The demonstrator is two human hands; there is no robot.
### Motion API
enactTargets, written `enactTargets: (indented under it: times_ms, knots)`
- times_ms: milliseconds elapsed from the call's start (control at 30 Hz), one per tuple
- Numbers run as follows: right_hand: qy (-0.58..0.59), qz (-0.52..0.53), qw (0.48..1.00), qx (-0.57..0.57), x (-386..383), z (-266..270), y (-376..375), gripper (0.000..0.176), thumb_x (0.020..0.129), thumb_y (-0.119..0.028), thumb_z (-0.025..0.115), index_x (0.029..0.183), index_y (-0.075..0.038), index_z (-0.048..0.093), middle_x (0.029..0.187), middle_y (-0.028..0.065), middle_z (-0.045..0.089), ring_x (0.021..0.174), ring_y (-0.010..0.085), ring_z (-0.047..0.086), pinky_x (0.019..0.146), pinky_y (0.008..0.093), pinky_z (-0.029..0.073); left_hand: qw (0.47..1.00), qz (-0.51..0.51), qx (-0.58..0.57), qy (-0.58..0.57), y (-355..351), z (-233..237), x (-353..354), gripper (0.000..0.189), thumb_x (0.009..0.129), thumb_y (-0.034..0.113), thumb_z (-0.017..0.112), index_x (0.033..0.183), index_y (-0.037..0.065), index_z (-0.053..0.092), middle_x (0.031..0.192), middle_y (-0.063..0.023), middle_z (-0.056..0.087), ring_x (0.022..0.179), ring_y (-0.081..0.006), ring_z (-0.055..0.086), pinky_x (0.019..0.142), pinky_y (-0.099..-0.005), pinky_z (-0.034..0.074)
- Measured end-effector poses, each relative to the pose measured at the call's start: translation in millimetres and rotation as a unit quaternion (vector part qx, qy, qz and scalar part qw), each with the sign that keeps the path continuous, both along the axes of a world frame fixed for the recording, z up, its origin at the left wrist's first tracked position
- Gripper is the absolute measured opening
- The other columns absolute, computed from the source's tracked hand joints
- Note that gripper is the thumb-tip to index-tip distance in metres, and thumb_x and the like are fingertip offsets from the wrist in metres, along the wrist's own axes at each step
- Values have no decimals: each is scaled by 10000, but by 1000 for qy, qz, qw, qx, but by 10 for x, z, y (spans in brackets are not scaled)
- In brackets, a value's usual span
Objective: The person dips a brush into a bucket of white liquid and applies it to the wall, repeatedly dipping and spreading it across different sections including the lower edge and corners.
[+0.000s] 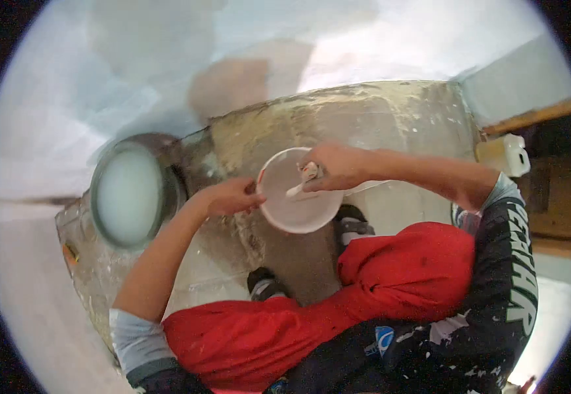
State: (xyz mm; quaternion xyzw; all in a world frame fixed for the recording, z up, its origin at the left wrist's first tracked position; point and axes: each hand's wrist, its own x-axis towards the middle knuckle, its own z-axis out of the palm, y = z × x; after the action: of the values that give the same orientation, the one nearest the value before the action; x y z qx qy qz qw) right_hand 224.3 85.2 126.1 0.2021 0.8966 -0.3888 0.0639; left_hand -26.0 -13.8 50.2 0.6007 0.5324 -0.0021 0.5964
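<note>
A round white bucket (302,228) stands on the floor between the person's feet, with pale liquid or paste inside. My left hand (229,197) is at its left rim, fingers curled against the edge. Over the bucket's opening, my right hand (338,167) is closed round a small whitish thing (295,190) with a pale, rod-like end that points down and left. Reddish marks show on its upper part. Its exact kind is not clear, and the fingers hide part of it.
To the left, a large dark tub (95,197) holds milky white liquid. A pale plastic jug (515,155) stands at the right by brown wooden furniture (551,203). A patchy white wall (364,39) rises ahead of the stained floor (364,118). Sandalled feet (354,226) flank the bucket.
</note>
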Motion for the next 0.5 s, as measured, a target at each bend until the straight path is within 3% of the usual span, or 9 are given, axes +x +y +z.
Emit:
enactTargets:
  times_ms: [133,233,267,333,367,400,433,467,500]
  knots:
    - [-36,-139,988,-56,331,235,59,299,798,-311,684,867,-20,675,742,131,649,740,243,638,689,392,479,995,38,-75,-55,38,-16,-13,564,867,431,631,1210,-7,541,951,-77,643,820,-169,595,728,-319,478]
    - [16,-261,944,-202,564,97,93,269,837,-259,686,814,9,672,778,80,673,710,126,631,647,264,507,996,36,-68,-53,69,-10,0,547,866,441,636,1191,8,559,974,-81,646,836,-160,600,744,-319,484]
    - [22,-265,944,-195,641,32,79,269,837,-259,686,814,9,672,778,80,673,710,126,631,647,264,507,993,39,-75,-83,66,99,33,545,871,439,633,1188,3,557,980,-85,649,846,-163,606,756,-324,490]
    - [158,-341,864,-336,781,-113,37,261,843,-248,692,821,10,669,783,93,674,719,136,648,643,264,530,990,47,-80,-110,64,129,10,543,875,438,630,1185,-2,556,986,-89,651,855,-165,611,768,-330,496]
    - [168,-382,833,-364,839,-183,0,243,863,-241,670,914,-3,660,818,99,681,728,165,667,649,292,553,992,27,-57,-108,76,31,-19,535,883,433,622,1176,-9,558,990,-97,653,866,-168,615,777,-333,501]
    - [171,-380,832,-365,875,-233,-28,243,863,-241,670,914,-3,660,818,99,681,728,165,667,649,292,553,994,7,-37,-107,95,79,4,528,890,429,614,1167,-17,560,994,-105,655,876,-171,619,787,-336,506]
    - [211,-431,768,-425,917,-282,-65,245,880,-244,646,923,-3,651,817,99,683,722,177,670,648,298,557,994,8,-39,-105,81,130,35,528,890,429,614,1167,-17,560,994,-105,655,876,-171,619,787,-336,506]
    - [246,-476,694,-481,962,-317,-98,248,896,-248,621,932,-4,643,815,98,684,717,189,673,647,305,560,992,64,-55,-98,46,189,84,523,887,420,620,1161,-22,564,991,-109,658,876,-174,626,788,-332,509]
    - [245,-473,693,-486,1003,-309,-133,248,896,-248,621,932,-4,643,815,98,684,717,189,673,647,305,560,986,122,-71,-89,14,275,136,518,884,412,627,1155,-26,568,987,-113,660,877,-177,632,788,-329,513]
